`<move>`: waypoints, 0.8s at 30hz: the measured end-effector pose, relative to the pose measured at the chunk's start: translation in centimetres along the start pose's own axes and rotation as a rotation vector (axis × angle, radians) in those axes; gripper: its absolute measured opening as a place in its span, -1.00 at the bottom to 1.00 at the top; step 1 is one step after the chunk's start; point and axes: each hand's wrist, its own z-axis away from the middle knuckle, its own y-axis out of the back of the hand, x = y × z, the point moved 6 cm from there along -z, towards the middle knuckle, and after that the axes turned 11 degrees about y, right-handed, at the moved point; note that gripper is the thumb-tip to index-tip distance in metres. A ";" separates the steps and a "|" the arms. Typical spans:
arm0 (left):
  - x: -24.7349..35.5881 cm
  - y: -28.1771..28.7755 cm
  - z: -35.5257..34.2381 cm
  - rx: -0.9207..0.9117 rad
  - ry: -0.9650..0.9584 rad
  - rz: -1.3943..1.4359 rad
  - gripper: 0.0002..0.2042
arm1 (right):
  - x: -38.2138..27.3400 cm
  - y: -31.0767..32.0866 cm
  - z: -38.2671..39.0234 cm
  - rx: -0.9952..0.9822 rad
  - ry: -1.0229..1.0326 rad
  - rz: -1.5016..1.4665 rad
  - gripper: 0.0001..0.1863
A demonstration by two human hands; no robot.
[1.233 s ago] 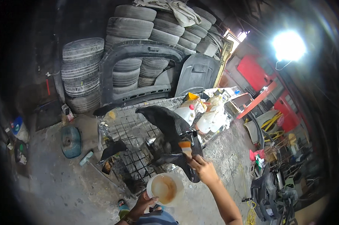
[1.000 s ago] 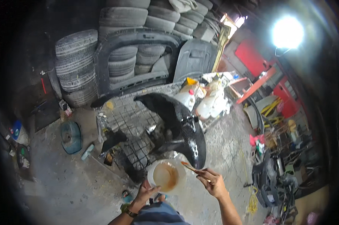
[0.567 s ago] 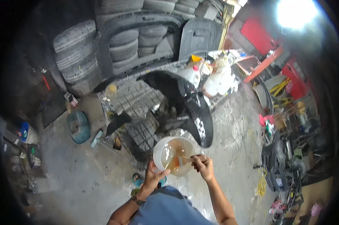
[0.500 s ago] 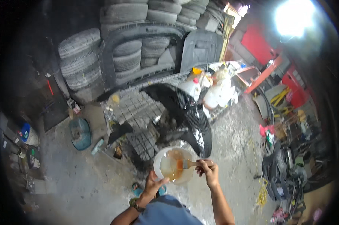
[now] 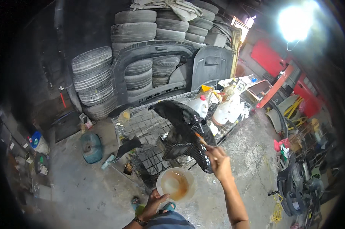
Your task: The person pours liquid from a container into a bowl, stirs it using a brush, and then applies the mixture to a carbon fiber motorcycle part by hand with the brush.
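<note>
My left hand (image 5: 156,201) grips the side of a translucent white plastic tub (image 5: 191,187), which holds a little amber liquid and is tipped so its inside shows. In my right hand (image 5: 219,161) is a paintbrush (image 5: 201,139); its bristles are at the glossy surface of a black carbon-fibre panel (image 5: 176,108), on the panel's right part. Whether the bristles press on it is hard to tell. Curved and winged in shape, the panel rests above a wire-grid table (image 5: 144,126). Wet-looking highlights shine along its right lobe.
White plastic jugs (image 5: 198,105) stand at the table's far right end. Stacked tyres (image 5: 92,76) and a black frame (image 5: 123,63) line the back. A teal container (image 5: 91,148) sits on the floor at left. Mixed car parts (image 5: 292,183) crowd the right side.
My right hand has lifted the paintbrush out of the tub and moved it up and forward to the panel. The tub has lowered slightly in view, still in my left hand.
</note>
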 end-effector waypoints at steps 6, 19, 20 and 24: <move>-1.5 2.5 -2.3 -0.054 0.212 -0.154 -0.55 | -0.9 -5.5 0.3 -0.380 0.465 0.567 -0.75; -0.6 11.1 -3.5 -0.166 0.425 -0.288 -0.46 | -5.0 -8.8 9.0 -0.381 0.020 0.581 -0.62; -0.2 11.1 -3.4 -0.156 0.427 -0.283 -0.46 | -5.2 -8.7 9.0 -0.321 -0.037 0.519 -0.59; 1.3 10.5 -2.8 -0.160 0.443 -0.285 -0.48 | -2.8 -8.0 6.2 0.008 -0.288 0.152 -0.75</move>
